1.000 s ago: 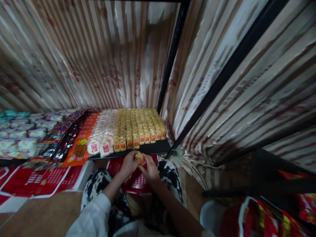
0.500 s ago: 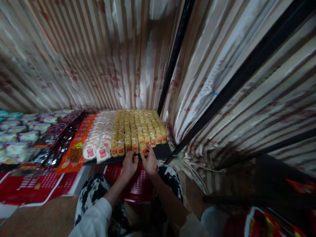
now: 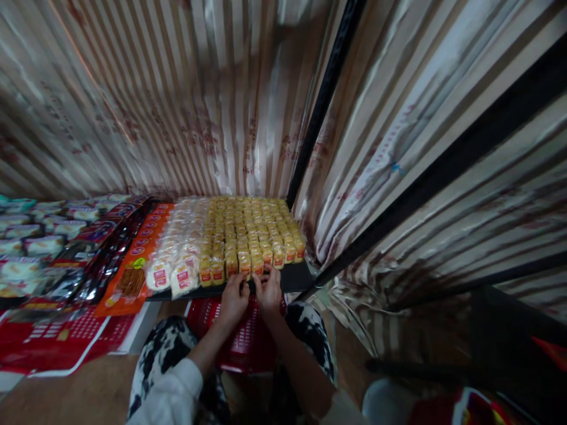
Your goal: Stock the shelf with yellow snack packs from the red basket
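Note:
Small yellow wrapped snack cakes (image 3: pixel 248 227) with red labels stand in tight rows on a dark shelf (image 3: pixel 295 277). At the front of these rows, my left hand (image 3: pixel 234 301) rests its extended fingertips against the bottom of one front cake (image 3: pixel 244 262). Close beside it, my right hand (image 3: pixel 269 295) has thumb and fingers apart. Its thumb meets the base of the neighbouring front cake (image 3: pixel 257 263), and its fingers reach the cakes to the right. Both hands seem to grip nothing, though their fingertips are small and dim.
White wrapped cakes (image 3: pixel 183 277) stand left of the yellow ones, then an orange snack bag (image 3: pixel 128 274), dark shiny packets (image 3: pixel 97 254) and more white packs (image 3: pixel 44 245). A red crate (image 3: pixel 239 339) sits between my knees. Black poles (image 3: pixel 325 94) and striped sheeting (image 3: pixel 221 88) border the shelf.
The front cake that leaned in my right fingers now stands upright in line. My right fingers have spread and shifted right. The view has turned slightly.

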{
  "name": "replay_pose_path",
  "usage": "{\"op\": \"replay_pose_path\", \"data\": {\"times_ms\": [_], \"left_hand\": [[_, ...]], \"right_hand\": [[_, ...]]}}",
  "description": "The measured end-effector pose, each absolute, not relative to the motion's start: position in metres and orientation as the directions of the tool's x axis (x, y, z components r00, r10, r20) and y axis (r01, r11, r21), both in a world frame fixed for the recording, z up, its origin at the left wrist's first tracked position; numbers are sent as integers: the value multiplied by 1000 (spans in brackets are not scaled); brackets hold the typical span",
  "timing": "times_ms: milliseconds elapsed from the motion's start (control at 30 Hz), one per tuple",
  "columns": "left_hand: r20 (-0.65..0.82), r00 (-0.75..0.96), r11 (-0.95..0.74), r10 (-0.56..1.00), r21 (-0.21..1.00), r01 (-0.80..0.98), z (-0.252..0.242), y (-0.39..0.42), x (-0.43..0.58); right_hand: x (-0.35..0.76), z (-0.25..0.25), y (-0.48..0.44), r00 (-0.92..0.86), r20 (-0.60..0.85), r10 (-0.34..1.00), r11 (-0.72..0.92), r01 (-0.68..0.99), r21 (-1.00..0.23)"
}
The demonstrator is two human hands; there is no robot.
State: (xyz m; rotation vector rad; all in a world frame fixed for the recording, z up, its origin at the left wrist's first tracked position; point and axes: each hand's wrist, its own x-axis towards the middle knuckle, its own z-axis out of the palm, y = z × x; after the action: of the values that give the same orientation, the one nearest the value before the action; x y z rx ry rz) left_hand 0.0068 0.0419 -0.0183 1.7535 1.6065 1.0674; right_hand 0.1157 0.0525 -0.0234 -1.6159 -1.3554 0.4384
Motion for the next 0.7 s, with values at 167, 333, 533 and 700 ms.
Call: {"op": "replay_pose_path", "data": {"times_ms": [167, 333, 533, 700], "left_hand": [[206, -48, -148, 977, 829, 540, -20, 45, 7], [216, -56, -158, 975, 847, 508, -23, 48, 7], [219, -84, -149, 972, 853, 500, -26, 50, 9], [220, -107, -140, 970, 859, 493, -28, 53, 11]], "right_hand": [[117, -28, 56, 311, 321, 895, 73, 607, -791], [114, -24, 58, 287, 351, 891, 73, 674, -735], [116, -32, 61, 272, 355, 894, 75, 692, -718], [117, -37, 63, 277, 367, 888, 75, 702, -708]]}}
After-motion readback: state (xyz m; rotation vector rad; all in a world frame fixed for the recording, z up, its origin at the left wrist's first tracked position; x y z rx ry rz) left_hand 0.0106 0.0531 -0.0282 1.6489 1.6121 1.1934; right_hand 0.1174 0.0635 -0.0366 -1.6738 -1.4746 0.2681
